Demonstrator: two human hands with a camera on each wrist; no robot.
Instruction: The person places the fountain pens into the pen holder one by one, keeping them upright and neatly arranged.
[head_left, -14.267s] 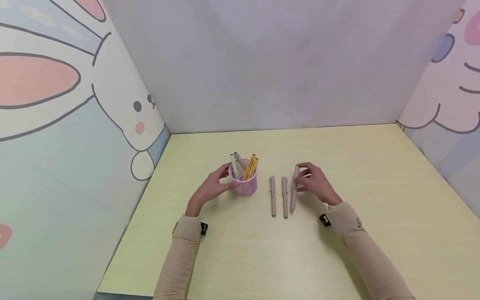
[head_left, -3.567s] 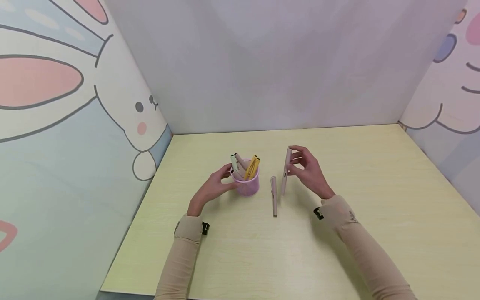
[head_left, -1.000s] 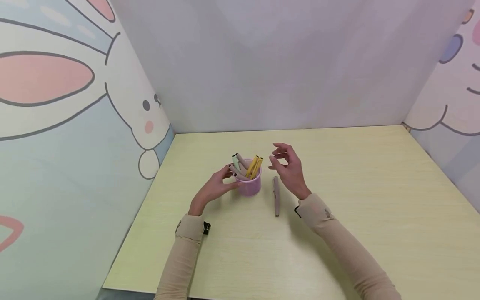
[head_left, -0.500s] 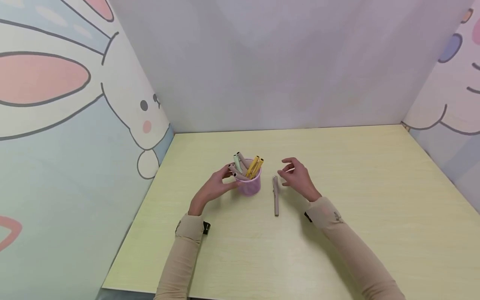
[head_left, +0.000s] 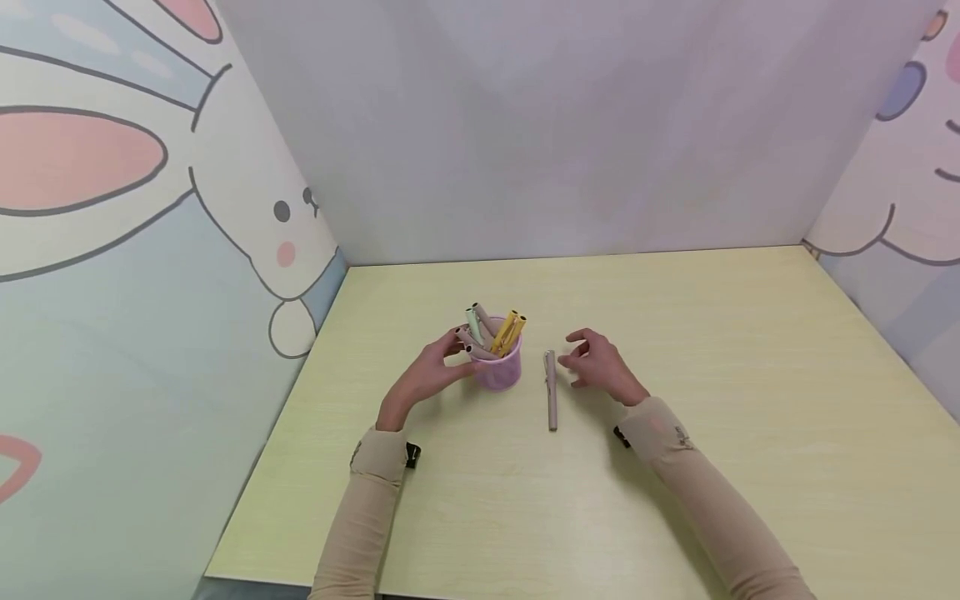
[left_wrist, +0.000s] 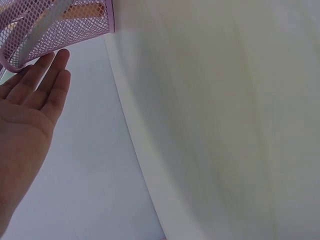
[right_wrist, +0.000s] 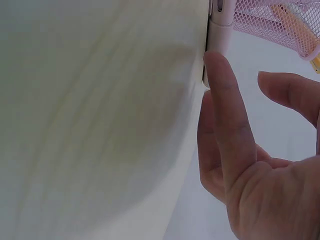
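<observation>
A pink mesh pen holder (head_left: 500,372) stands on the table, holding several capped pens: a pale green pen (head_left: 474,323), two yellow pens (head_left: 510,333) and mauve ones. My left hand (head_left: 429,373) holds it from the left, thumb at the front and fingers round the far side; the left wrist view shows those fingers against the mesh. One mauve pen (head_left: 552,392) lies lengthwise on the table, right of the holder. Just right of its clip end is my right hand (head_left: 600,367), fingers parted and nothing held. In the right wrist view, a fingertip overlaps the pen (right_wrist: 220,40); contact is unclear.
The pale wood table (head_left: 712,350) spreads widely to the right and front. A plain grey-white back wall (head_left: 555,133) stands behind it. Side panels with cartoon rabbit drawings, such as the left panel (head_left: 135,333), bound the table.
Over the earlier frames, two mauve pens went from the table into the holder. In the last second my right hand came down from beside the holder to the remaining pen; the left stayed.
</observation>
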